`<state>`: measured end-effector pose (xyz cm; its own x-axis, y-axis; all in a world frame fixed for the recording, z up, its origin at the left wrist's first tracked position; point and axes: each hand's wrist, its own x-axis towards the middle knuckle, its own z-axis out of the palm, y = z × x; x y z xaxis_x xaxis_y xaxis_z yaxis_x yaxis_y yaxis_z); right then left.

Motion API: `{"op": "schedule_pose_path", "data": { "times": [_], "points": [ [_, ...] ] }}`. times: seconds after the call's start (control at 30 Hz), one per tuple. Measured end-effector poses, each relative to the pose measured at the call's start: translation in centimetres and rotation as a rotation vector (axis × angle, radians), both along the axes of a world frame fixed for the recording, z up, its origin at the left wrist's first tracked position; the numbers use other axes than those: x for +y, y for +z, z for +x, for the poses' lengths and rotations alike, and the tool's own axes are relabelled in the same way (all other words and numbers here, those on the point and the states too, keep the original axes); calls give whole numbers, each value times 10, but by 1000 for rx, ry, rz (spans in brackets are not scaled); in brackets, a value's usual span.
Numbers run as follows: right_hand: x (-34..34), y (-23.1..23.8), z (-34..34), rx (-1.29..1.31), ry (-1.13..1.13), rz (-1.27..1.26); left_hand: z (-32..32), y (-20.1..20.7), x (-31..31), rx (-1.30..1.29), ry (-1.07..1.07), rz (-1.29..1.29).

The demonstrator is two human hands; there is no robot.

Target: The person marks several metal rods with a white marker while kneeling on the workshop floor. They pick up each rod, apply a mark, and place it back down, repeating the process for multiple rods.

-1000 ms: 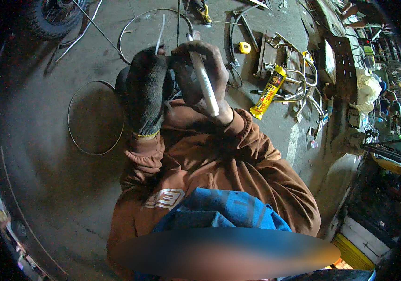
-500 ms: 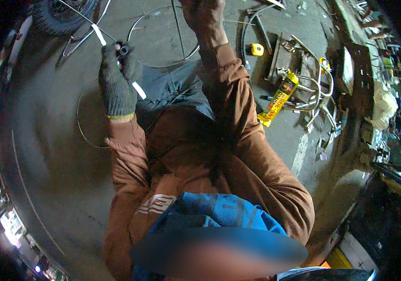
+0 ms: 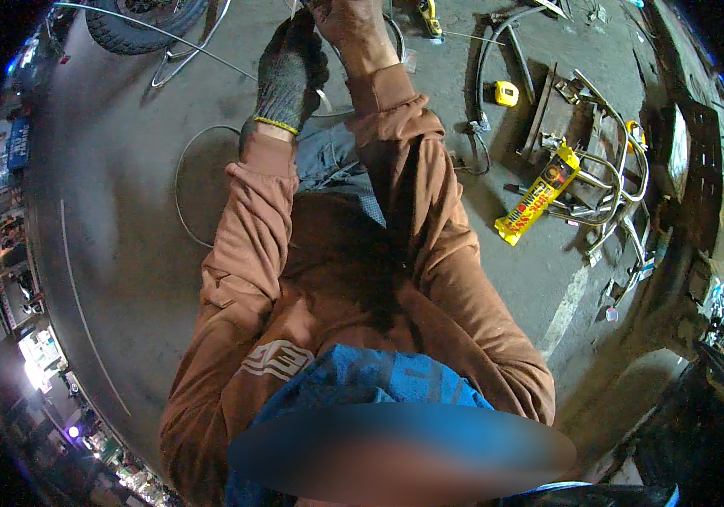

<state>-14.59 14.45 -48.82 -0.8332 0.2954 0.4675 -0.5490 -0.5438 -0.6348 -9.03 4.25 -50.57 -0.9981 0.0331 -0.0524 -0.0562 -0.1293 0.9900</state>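
Currently I have my left hand (image 3: 289, 78), in a dark knitted glove with a yellow cuff, curled around what looks like a slim white strip (image 3: 324, 101); one end of it pokes out on the glove's right side. Close beside it is my bare right hand (image 3: 352, 32). Its fingers run out of my view at the top, so I cannot tell what they grip. Below both, between brown sleeves (image 3: 248, 220), I see blue-grey trousers (image 3: 328, 156). Left of them a thin wire hoop (image 3: 177, 177) lies on the grey floor (image 3: 134, 211). On the floor's far left is a knobbly tyre (image 3: 130, 40). Right of the hands come a curved black hose (image 3: 483, 76) and a yellow tape measure (image 3: 506, 93); nearer the floor's right edge, a yellow packet (image 3: 539, 194) lies by bent silver tubes (image 3: 619, 186).
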Motion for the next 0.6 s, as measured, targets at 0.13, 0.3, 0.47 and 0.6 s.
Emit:
{"op": "schedule_pose_path", "data": {
  "times": [0.13,0.3,0.47,0.6],
  "points": [
    [-6,-8,-7,-151,329,-413,-20,-18,-18,333,-115,-743],
    [-7,-7,-11,-116,296,-447,-34,-31,-38,926,-69,-1752],
    [-6,0,-5,-106,248,-443,-31,-38,-27,542,-13,-1001],
    [-6,3,-3,-117,252,-433,-29,-45,-11,182,18,5]
  ]
}}
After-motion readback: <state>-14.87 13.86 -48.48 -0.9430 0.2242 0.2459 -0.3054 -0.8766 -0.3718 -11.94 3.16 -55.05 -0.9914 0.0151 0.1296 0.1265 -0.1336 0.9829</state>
